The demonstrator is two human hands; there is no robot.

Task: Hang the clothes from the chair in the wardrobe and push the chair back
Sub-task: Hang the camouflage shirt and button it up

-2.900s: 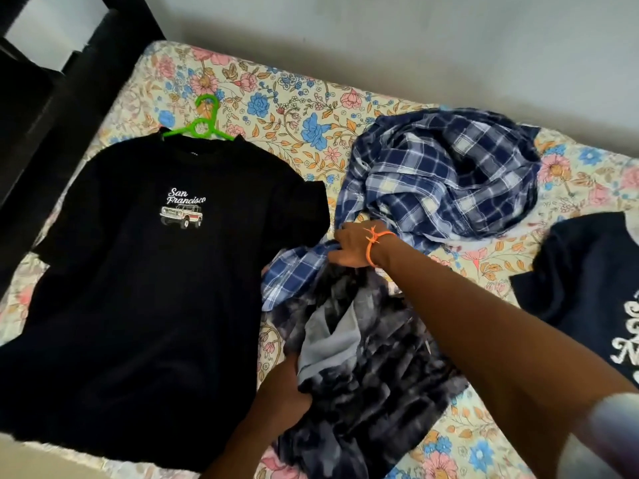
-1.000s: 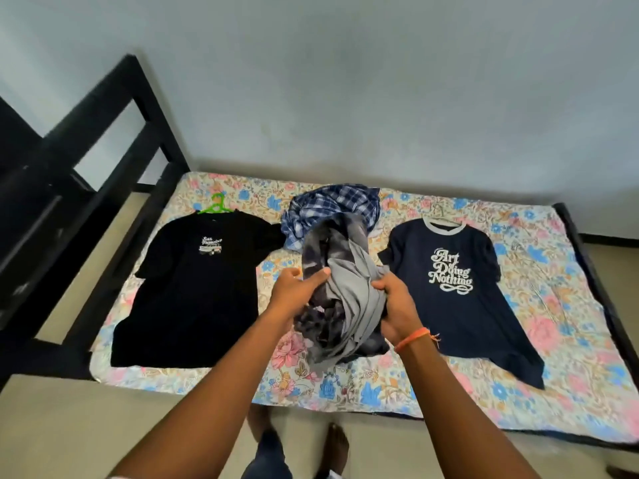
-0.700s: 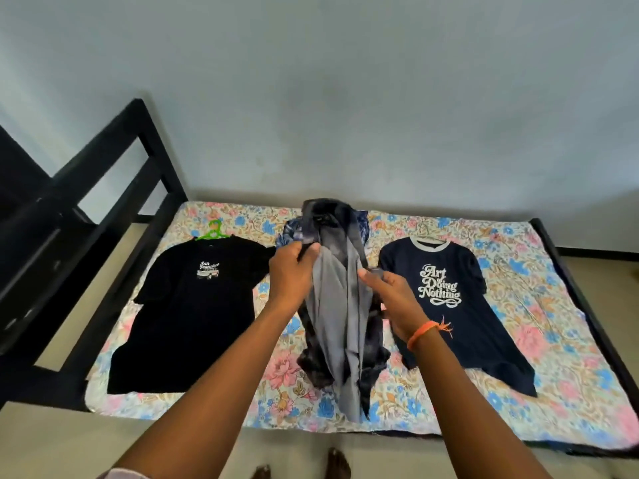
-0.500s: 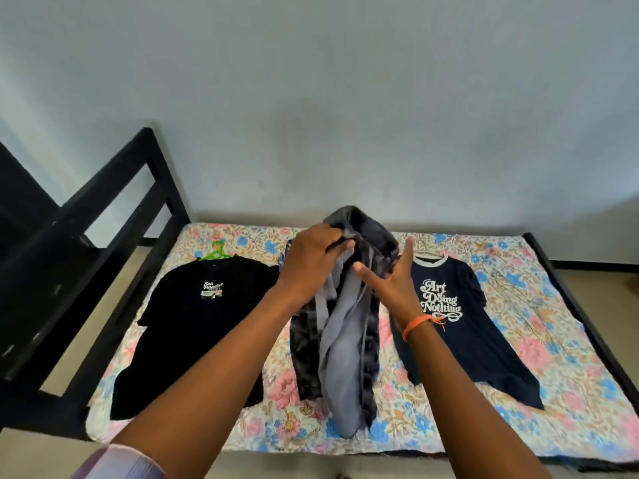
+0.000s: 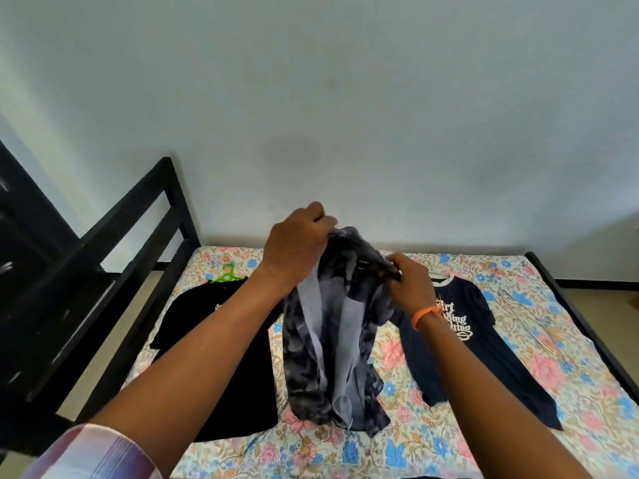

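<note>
Grey tie-dye shirt (image 5: 332, 344) held up at frame centre, hanging open over the floral mattress (image 5: 539, 357), pale grey inner side showing, hem brushing or just above the sheet, can't tell which. No boxes or baskets in view; mattress sits in a black bed frame (image 5: 138, 243) running up the left & along the right edge. Left hand (image 5: 294, 243) curled round the collar at top, w/ fingers bunched in the fabric; right hand (image 5: 408, 288) pinching the collar's other side, orange wristband (image 5: 427, 314) on that wrist. Black T-shirt (image 5: 211, 340) on a green hanger (image 5: 226, 274) lying flat at centre left, partly behind left forearm. Navy T-shirt (image 5: 484, 347) w/ white lettering flat at centre right, partly behind right forearm. Pale wall (image 5: 345, 98) across the upper half.
</note>
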